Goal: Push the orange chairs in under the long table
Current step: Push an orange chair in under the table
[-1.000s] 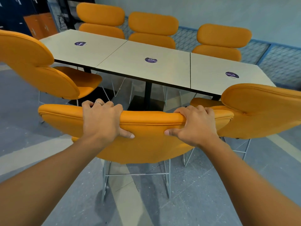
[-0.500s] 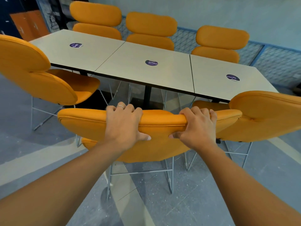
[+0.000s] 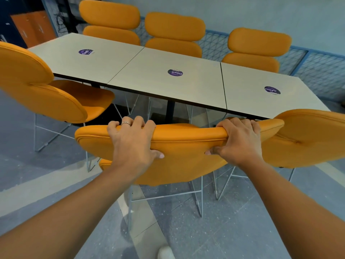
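The middle orange chair (image 3: 184, 146) faces the long pale table (image 3: 158, 79), its backrest just short of the near edge. My left hand (image 3: 133, 144) grips the top of that backrest left of centre, a ring on one finger. My right hand (image 3: 239, 143) grips the same backrest towards its right end. A second orange chair (image 3: 43, 90) stands at the left, angled, its seat partly under the table. A third orange chair (image 3: 308, 137) is at the right, its back beside the middle one.
Three more orange chairs (image 3: 174, 34) line the table's far side against a blue mesh railing (image 3: 317, 68). Thin white wire legs (image 3: 199, 195) hold up the near chairs on the grey floor. The toe of a shoe (image 3: 165, 253) shows at the bottom.
The middle chair has slid forward towards the table and a little to the right, with both hands still gripping its backrest. My left hand now sits nearer the backrest's centre.
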